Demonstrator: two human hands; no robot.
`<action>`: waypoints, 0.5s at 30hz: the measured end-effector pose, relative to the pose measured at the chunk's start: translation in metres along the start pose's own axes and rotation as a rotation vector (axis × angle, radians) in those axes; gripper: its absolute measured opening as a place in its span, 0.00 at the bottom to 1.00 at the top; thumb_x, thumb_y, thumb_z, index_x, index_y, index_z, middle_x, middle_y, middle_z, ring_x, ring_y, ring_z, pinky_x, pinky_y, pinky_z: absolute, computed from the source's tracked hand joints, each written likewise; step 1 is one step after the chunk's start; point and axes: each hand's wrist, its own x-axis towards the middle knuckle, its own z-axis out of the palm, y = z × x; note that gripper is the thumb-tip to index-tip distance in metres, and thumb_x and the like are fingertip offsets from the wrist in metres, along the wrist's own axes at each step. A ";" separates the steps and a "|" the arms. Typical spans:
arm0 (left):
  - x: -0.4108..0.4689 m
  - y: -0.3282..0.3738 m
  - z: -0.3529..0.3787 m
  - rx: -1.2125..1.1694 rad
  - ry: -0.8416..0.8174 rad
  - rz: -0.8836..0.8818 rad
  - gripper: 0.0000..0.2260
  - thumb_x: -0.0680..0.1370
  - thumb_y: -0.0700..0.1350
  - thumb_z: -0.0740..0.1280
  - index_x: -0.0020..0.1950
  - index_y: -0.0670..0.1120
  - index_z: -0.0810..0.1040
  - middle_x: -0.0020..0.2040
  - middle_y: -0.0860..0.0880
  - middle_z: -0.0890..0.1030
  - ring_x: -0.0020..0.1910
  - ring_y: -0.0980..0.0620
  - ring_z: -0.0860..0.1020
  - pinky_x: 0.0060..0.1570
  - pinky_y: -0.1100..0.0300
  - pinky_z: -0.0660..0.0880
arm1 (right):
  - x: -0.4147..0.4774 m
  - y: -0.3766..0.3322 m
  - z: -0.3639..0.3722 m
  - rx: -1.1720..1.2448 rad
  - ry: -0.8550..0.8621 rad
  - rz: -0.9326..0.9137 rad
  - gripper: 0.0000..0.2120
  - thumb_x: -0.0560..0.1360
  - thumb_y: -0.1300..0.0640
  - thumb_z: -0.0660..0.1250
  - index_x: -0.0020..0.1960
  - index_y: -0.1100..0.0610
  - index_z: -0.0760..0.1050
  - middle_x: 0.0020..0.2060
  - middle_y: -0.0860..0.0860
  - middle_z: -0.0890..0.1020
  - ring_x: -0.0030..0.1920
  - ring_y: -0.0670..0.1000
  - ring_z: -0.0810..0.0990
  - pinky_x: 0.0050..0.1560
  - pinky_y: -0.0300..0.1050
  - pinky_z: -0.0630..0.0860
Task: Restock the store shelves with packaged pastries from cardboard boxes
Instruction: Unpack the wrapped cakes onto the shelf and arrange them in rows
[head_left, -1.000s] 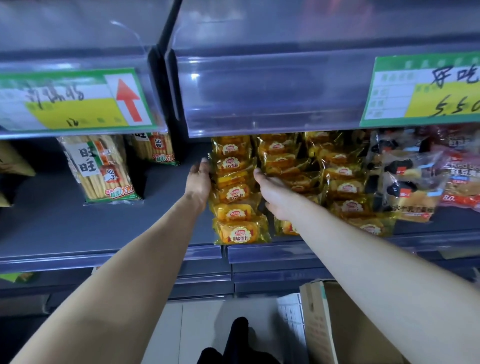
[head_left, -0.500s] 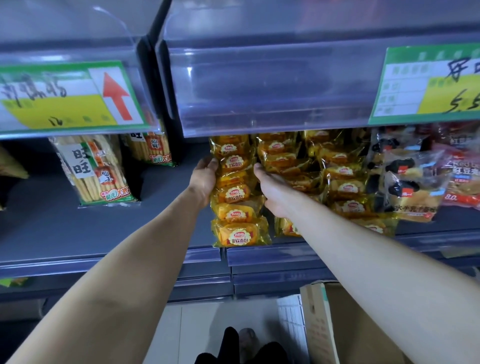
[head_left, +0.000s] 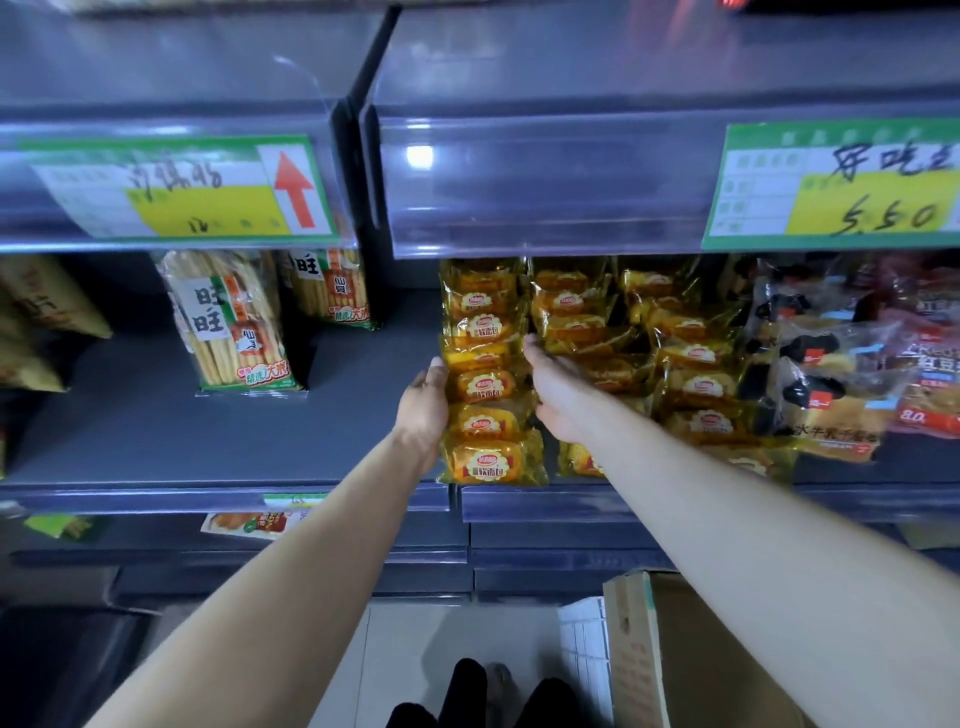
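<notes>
Left hand (head_left: 423, 405) and right hand (head_left: 558, 389) sandwich the leftmost column of shiny yellow plastic-wrapped pastry packs (head_left: 488, 384) on the grey metal shelf (head_left: 156, 415). Fingers on both are straight and pressed together, flat against the column's sides. Brown cardboard box (head_left: 675, 649) is down at lower right.

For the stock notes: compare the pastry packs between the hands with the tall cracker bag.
The pastry packs are small, overlapped in a column; the cracker bag is tall, upright. The pastry packs are yellow-orange; the cracker bag is clear, green-labelled. Left hand and right hand flank the packs, not the bag. Both sit on grey shelving.
</notes>
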 end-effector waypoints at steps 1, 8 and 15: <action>-0.001 0.001 0.003 -0.028 0.001 -0.004 0.21 0.81 0.57 0.54 0.65 0.44 0.71 0.57 0.43 0.80 0.54 0.43 0.80 0.58 0.45 0.76 | -0.001 0.000 0.000 0.000 0.003 -0.003 0.30 0.78 0.39 0.54 0.74 0.53 0.58 0.73 0.56 0.63 0.72 0.57 0.64 0.72 0.56 0.61; -0.012 0.010 0.003 -0.018 0.091 0.063 0.20 0.83 0.51 0.53 0.70 0.41 0.67 0.60 0.46 0.75 0.58 0.49 0.75 0.56 0.58 0.69 | -0.004 -0.002 -0.001 -0.053 0.059 -0.066 0.27 0.80 0.42 0.52 0.73 0.57 0.61 0.73 0.57 0.64 0.72 0.58 0.64 0.70 0.54 0.62; -0.045 0.030 0.010 0.050 0.228 0.272 0.17 0.83 0.45 0.54 0.70 0.41 0.67 0.64 0.44 0.74 0.57 0.53 0.71 0.53 0.64 0.64 | -0.029 -0.019 -0.012 -0.249 0.120 -0.258 0.23 0.82 0.44 0.49 0.69 0.57 0.67 0.65 0.56 0.72 0.61 0.54 0.72 0.58 0.47 0.68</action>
